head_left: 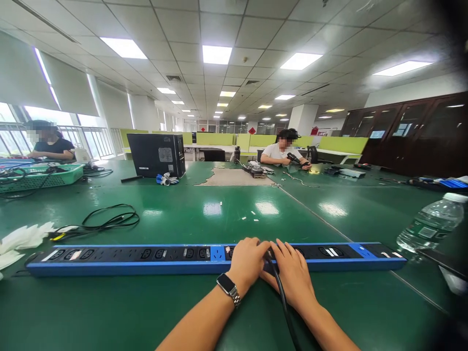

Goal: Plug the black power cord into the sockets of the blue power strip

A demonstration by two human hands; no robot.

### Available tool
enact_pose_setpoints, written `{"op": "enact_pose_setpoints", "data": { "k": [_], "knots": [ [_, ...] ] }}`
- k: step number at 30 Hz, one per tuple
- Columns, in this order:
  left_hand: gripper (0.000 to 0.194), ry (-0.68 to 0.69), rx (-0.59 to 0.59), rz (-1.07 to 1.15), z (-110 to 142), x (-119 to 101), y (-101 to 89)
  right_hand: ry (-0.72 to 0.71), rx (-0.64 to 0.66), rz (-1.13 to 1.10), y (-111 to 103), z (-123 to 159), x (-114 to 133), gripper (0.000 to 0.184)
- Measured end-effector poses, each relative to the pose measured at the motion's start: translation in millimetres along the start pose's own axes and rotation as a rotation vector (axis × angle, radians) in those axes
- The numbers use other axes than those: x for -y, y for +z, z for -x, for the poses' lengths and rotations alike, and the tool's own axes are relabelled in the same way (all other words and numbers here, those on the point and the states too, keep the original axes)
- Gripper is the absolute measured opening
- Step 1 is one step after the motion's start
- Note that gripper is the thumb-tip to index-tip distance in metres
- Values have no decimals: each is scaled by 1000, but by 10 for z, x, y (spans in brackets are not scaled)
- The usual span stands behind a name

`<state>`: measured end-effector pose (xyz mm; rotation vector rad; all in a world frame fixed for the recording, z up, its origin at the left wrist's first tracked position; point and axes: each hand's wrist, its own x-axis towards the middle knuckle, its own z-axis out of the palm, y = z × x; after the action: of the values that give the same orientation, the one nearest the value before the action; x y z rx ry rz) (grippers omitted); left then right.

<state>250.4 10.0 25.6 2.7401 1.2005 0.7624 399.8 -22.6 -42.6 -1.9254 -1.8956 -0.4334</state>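
Observation:
A long blue and black power strip (146, 257) lies across the green table (204, 209) in front of me. Both my hands rest on its middle. My left hand (247, 261), with a wristwatch on its wrist, is closed with the fingers curled over the sockets. My right hand (290, 270) lies beside it, fingers pressed down on the strip. Between the two hands a black cable (283, 302) runs from the strip back toward me; its plug is hidden under my fingers.
A water bottle (431, 223) lies at the right. A coiled black cable (109, 219) and white tissue (22, 239) sit at the left. Further back stand a black computer case (155, 155) and a green basket (40, 176). Two other people sit at the far side.

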Motion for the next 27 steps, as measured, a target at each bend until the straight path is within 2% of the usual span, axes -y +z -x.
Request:
{"op": "enact_pose_setpoints", "data": {
  "k": [3, 5, 7, 8, 11, 14, 17, 22, 25, 27],
  "knots": [
    [29, -65, -273, 111, 90, 151, -206, 12, 10, 19, -8, -12, 24, 79],
    [32, -163, -428, 159, 259, 393, -420, 20, 22, 23, 2, -15, 21, 81],
    [28, -280, -501, 162, 524, 730, -635, 29, 41, 19, 13, -15, 13, 82],
    [29, -328, -502, 147, 685, 914, -726, 34, 50, 17, 16, -15, 10, 83],
    [34, -376, -396, 93, 1186, 1406, -892, 43, 68, 23, 10, -16, 11, 82],
    [39, -384, -385, 77, 1515, 1679, -913, 45, 82, 33, -3, -17, 25, 82],
    [38, -288, -331, 65, 1570, 1759, -886, 47, 88, 41, 2, -17, 31, 83],
    [35, -167, -153, -52, 1501, 1756, -885, 69, 108, 32, -10, -27, 18, 85],
    [55, -237, -154, -205, 1566, 1707, -885, 86, 124, -33, -116, -60, 166, 89],
    [74, -321, -157, -320, 1619, 1657, -876, 37, 107, -134, -218, -99, 425, 83]
  ]
}}
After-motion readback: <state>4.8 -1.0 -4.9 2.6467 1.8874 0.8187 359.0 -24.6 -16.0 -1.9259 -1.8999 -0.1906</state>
